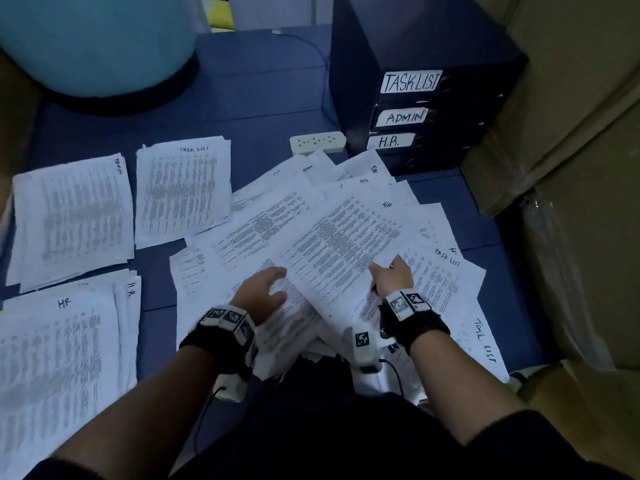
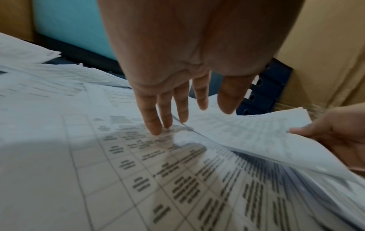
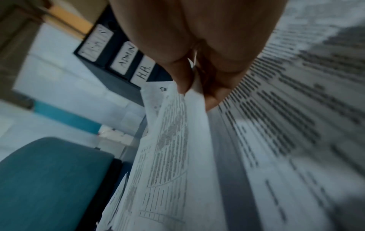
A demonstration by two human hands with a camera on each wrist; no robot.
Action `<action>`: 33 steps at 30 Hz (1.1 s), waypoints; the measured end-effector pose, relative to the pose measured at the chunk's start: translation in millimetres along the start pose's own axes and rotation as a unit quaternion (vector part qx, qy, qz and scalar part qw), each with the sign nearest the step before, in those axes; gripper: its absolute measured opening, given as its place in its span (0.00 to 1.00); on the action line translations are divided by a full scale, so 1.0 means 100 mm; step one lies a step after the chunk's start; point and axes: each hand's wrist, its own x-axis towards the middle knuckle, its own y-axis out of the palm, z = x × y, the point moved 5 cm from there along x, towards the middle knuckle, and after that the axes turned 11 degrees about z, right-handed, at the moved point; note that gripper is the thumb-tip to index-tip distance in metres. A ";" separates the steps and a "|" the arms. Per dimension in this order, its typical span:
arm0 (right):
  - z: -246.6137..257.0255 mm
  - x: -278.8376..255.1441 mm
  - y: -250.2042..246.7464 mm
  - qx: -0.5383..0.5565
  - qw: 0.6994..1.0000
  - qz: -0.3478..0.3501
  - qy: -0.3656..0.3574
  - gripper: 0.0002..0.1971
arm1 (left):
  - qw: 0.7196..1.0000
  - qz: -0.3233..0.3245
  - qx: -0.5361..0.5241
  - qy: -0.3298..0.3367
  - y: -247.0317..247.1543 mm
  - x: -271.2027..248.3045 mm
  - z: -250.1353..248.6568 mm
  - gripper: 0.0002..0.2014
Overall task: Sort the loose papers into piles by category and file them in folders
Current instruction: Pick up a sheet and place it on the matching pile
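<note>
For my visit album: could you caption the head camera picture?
Right hand lifts a sheet from the unsorted heap while the left hand hovers open, beside labelled piles and folders.

Your head view is dim and bluish, corners dark and bowed. On your left wrist, the hand (image 2: 183, 70) throws a soft shadow on the papers (image 2: 138, 171), print smearing near the lens. Right wrist: blurred throughout.

matt printed paper sheets (image 1: 332, 233), brown cardboard boxes (image 1: 568, 109)
</note>
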 end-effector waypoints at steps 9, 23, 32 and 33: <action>0.28 -0.16 -0.09 -0.055 0.976 0.132 -0.166 0.06 | 0.974 -0.100 -0.203 -0.007 -0.51 -0.17 0.04 0.29; 0.46 -0.33 0.33 -0.020 0.975 0.140 -0.170 0.13 | 0.922 -0.173 -0.347 0.006 -0.71 -0.56 0.22 0.10; 0.48 -0.22 0.33 -0.010 0.984 0.019 -0.174 0.12 | 0.913 -0.227 -0.335 -0.051 -0.82 -0.78 0.36 0.10; 0.48 -0.19 0.26 0.009 0.986 0.001 -0.168 0.16 | 0.912 -0.230 -0.337 -0.051 -0.83 -0.80 0.38 0.09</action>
